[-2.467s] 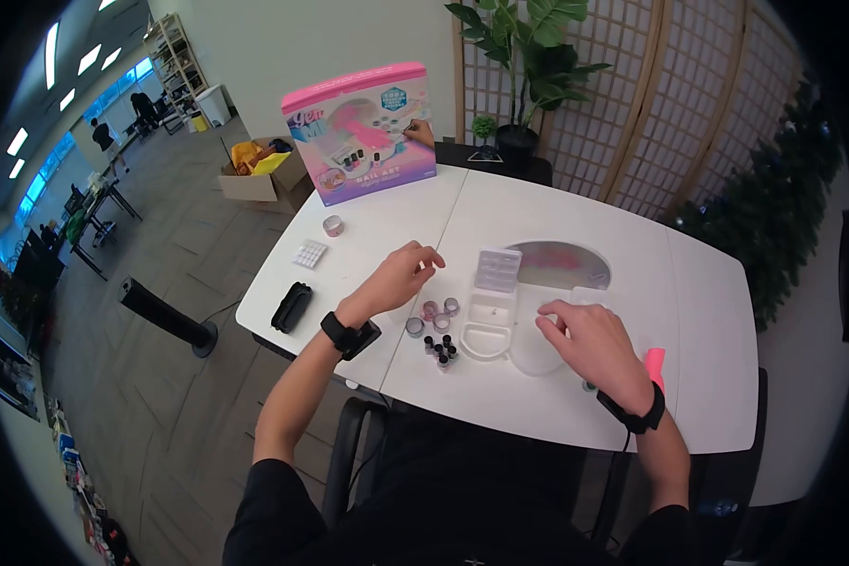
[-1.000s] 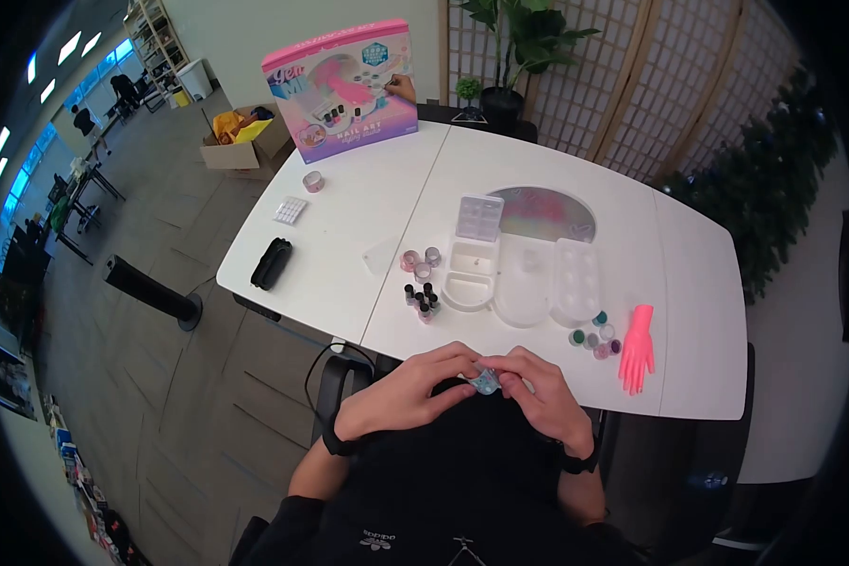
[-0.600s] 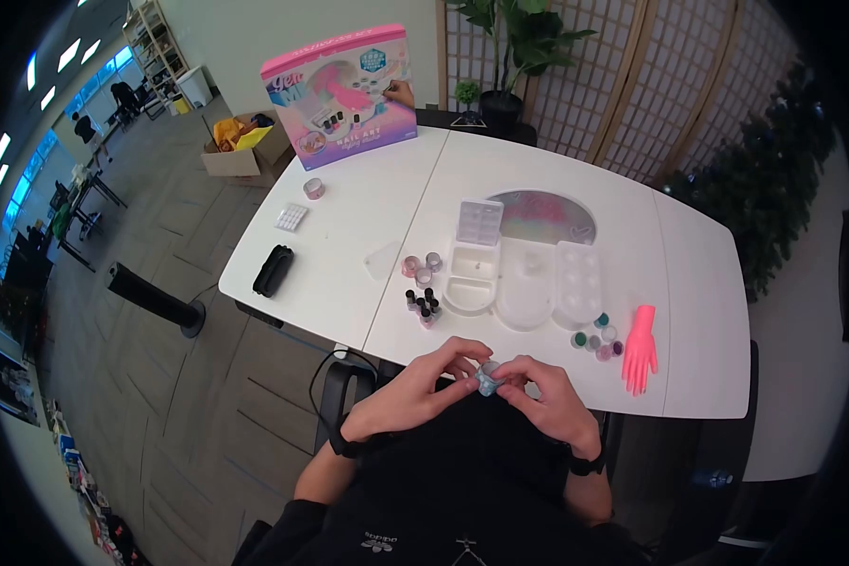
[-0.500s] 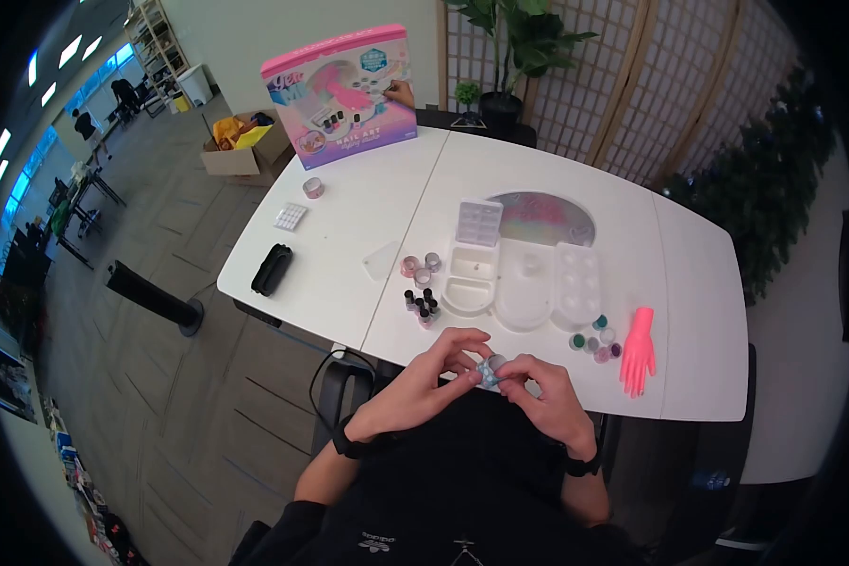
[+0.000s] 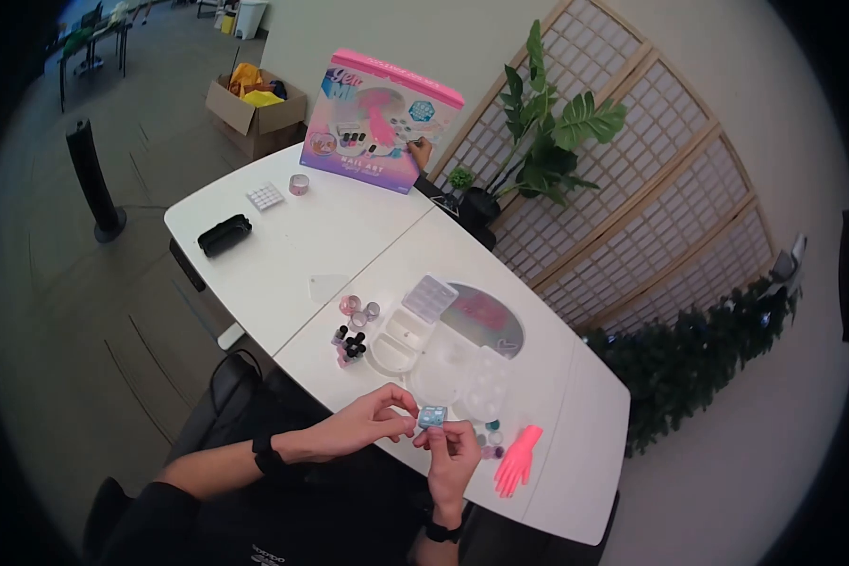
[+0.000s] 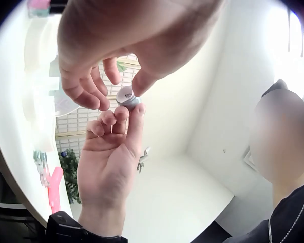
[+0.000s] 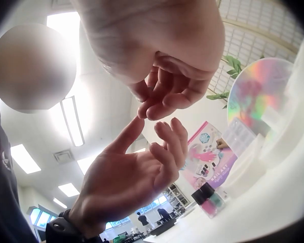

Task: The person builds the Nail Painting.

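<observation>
A small jar (image 5: 432, 416) with a blue, patterned face is held above the table's front edge. My right hand (image 5: 454, 461) pinches it from below between thumb and fingers. Beside it on the left is my left hand (image 5: 373, 424), its fingers loosely bent and its thumb near the jar. In the left wrist view the jar (image 6: 127, 97) shows a pale round end, with the right hand (image 6: 109, 167) under it and the left hand (image 6: 137, 38) above. The right wrist view shows the left thumb reaching the right fingertips; the jar is hidden there.
Small jars (image 5: 353, 305) and black-capped bottles (image 5: 354, 345) stand left of a white tray (image 5: 393, 354). A pink model hand (image 5: 517, 462) lies at the right near more jars. A mirror (image 5: 484, 319), a printed box (image 5: 377, 123) and a black case (image 5: 224, 235) are farther off.
The head view has turned and tilted. Both hands have come together round a jar since the oldest frame, and it now shows its patterned face upward. My left hand's grip on it has loosened.
</observation>
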`<state>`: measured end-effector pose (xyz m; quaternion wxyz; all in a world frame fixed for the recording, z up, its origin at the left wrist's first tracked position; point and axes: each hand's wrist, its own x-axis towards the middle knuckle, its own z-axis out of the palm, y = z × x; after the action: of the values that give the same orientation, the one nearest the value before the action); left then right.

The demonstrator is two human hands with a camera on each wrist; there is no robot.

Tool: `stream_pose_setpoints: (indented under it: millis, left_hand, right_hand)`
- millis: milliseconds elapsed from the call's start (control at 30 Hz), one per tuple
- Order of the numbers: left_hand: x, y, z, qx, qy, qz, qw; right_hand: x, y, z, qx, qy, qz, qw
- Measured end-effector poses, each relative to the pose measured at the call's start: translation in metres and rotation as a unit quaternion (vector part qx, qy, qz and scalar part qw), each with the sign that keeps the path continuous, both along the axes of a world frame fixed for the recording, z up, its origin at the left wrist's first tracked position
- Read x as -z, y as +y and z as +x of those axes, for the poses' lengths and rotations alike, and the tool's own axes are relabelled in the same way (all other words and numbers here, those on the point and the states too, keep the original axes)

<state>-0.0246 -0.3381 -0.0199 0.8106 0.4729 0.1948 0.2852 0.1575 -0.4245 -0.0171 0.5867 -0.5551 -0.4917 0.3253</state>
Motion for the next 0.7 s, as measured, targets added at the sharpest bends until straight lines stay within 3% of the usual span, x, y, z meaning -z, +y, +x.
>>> stream_pose_setpoints:
  millis: [367, 500, 633, 700]
  left_hand:
    - [0.014, -0.007, 0.009, -0.045, -0.007, 0.013, 0.999]
    - [0.019, -0.009, 0.011, -0.104, -0.011, 0.102, 0.989]
    - [0.002, -0.009, 0.003, -0.124, 0.028, 0.126, 0.984]
    - [0.003, -0.007, 0.002, -0.15, 0.033, 0.139, 0.978]
  right_hand:
    - [0.004, 0.004, -0.002, 0.003, -0.026, 0.004, 1.0]
    - [0.006, 0.007, -0.005, 0.015, -0.025, -0.006, 1.0]
    - [0.007, 0.005, -0.006, 0.025, -0.038, -0.045, 0.998]
    - [0.008, 0.01, -0.004, -0.008, -0.054, 0.002, 0.998]
